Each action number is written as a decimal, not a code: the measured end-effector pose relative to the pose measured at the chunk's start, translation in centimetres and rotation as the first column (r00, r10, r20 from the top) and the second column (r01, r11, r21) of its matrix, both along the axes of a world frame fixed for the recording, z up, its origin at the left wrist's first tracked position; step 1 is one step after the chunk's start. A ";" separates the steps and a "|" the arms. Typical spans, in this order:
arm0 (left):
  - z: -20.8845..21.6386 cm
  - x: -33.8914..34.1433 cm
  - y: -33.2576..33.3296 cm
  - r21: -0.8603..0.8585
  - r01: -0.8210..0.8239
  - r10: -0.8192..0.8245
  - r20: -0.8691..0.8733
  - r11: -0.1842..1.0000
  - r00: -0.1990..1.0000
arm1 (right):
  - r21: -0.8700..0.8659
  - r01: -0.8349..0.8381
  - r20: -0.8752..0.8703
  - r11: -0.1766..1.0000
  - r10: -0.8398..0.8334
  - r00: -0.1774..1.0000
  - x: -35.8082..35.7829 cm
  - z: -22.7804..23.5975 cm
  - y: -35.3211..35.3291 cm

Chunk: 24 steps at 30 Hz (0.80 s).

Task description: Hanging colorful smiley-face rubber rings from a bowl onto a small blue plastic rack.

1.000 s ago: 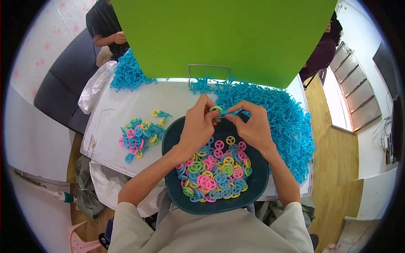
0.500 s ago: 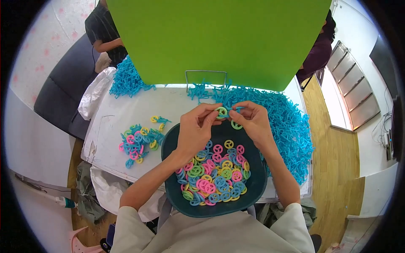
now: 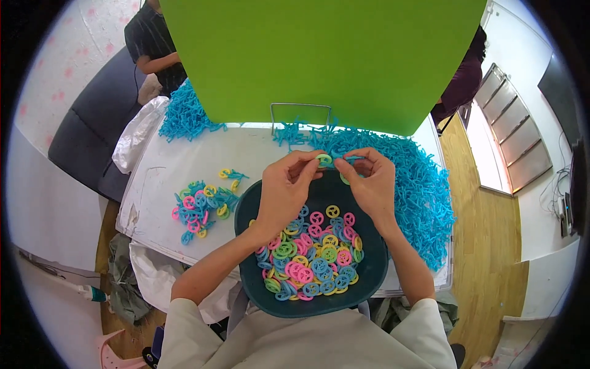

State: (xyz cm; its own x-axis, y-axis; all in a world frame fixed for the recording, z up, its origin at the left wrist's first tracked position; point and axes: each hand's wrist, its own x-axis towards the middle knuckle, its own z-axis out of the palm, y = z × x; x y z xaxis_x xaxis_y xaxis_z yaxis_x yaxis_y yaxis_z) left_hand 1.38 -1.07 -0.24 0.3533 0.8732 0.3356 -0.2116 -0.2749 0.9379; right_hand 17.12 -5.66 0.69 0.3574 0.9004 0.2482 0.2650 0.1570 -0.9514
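Note:
Above the far rim of a dark teal basin [image 3: 246,280], my left hand [image 3: 284,190] pinches a small light-green plastic wheel [image 3: 324,160] between thumb and fingertips. My right hand [image 3: 376,184] grips a thin blue plastic piece [image 3: 342,160], its end against that wheel. A second green wheel [image 3: 344,179] shows partly under the right fingers. Whether the blue piece passes into the first wheel's centre is too small to tell. Inside the basin lie many loose spoked wheels [image 3: 305,274] in pink, blue, yellow and green.
Blue plastic pieces heap [image 3: 418,190] along the table's right side, with another heap [image 3: 184,114] far left. Wheels joined to blue pieces form a small pile [image 3: 200,209] on the white table [image 3: 160,184]. A green board [image 3: 319,55] with a wire stand rises behind; two people sit beyond it.
The green wheel in my left fingers has tilted and now shows more edge-on. My right hand has shifted slightly to the right, covering more of the second green wheel.

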 end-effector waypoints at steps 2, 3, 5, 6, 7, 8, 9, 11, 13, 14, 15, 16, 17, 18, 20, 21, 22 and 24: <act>0.1 0.0 -0.3 0.005 -0.018 0.018 -0.024 1.000 1.000 | -0.017 -0.025 -0.071 1.000 0.024 0.997 0.3 -0.3 0.1; 0.1 0.1 -0.4 0.012 -0.036 0.036 -0.048 0.999 0.998 | -0.029 -0.051 -0.142 0.998 0.046 0.989 0.5 -0.5 0.2; -0.2 0.1 0.0 0.010 -0.013 0.013 -0.030 1.000 0.999 | -0.040 -0.063 -0.121 0.997 0.058 0.991 0.8 -0.6 0.2; -0.3 0.0 0.1 0.008 0.007 -0.007 -0.014 1.000 1.000 | -0.052 -0.079 -0.102 0.996 0.073 0.992 0.9 -0.7 0.3; -0.3 -0.1 0.3 0.008 0.005 -0.005 -0.014 1.000 1.000 | -0.051 -0.081 -0.102 0.995 0.075 0.992 0.8 -0.8 0.3; -0.2 -0.3 0.6 0.022 0.001 0.000 -0.047 1.000 0.999 | 0.065 -0.075 0.073 0.995 0.070 0.995 0.7 -0.8 0.4; -0.2 -0.4 0.7 0.034 0.000 0.003 -0.079 0.999 0.997 | 0.178 -0.086 0.244 0.980 0.040 0.969 0.5 -0.9 0.5; 0.2 -0.4 0.6 0.014 0.009 -0.008 -0.057 1.000 0.998 | 0.114 -0.090 0.182 0.989 0.068 0.981 0.1 -0.2 0.2; 0.4 -0.6 0.5 0.000 0.018 -0.018 -0.037 1.000 0.999 | 0.055 -0.097 0.117 0.994 0.090 0.989 -0.2 0.1 0.1; 0.3 -0.7 0.5 0.058 0.010 -0.007 -0.052 0.998 0.999 | 0.026 -0.180 0.101 0.983 0.177 0.979 -0.2 0.0 0.1; 0.4 -0.5 0.4 0.115 0.006 0.001 -0.067 0.993 0.998 | -0.003 -0.259 0.083 0.966 0.258 0.962 0.0 -0.1 0.0; 0.8 -1.0 0.7 0.115 0.010 -0.002 -0.068 0.993 0.998 | -0.003 -0.256 0.082 0.967 0.255 0.963 0.0 0.0 0.0; 1.6 -2.3 1.3 0.164 -0.074 0.104 -0.186 0.984 0.977 | 0.033 -0.284 0.048 0.958 0.282 0.958 0.1 0.1 0.1; 2.6 -3.7 1.8 0.224 -0.153 0.217 -0.296 0.962 0.930 | 0.071 -0.314 0.013 0.947 0.313 0.950 0.3 0.2 0.2; 3.9 -6.6 3.2 0.316 -0.218 0.319 -0.316 0.923 0.894 | 0.058 -0.257 0.109 0.965 0.250 0.962 1.5 0.4 0.3; 3.8 -9.1 4.1 0.331 -0.224 0.339 -0.348 0.917 0.874 | 0.056 -0.224 0.203 0.973 0.209 0.957 1.7 0.4 0.5; 3.4 -11.7 4.8 0.354 -0.226 0.389 -0.504 0.908 0.771 | 0.032 -0.219 0.199 0.975 0.208 0.957 2.0 0.5 0.7; 3.0 -14.2 4.7 0.329 -0.195 0.382 -0.754 0.924 0.535 | 0.017 -0.210 0.210 0.978 0.202 0.957 2.6 0.3 0.7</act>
State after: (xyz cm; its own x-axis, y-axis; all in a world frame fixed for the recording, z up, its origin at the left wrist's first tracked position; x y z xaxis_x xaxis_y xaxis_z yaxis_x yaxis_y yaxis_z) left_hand -12.80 3.64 2.79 0.2944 0.9318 0.2123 0.7113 -0.3619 0.6026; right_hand 19.70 -4.97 1.04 0.1028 0.9373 0.3330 0.4131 0.2643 -0.8715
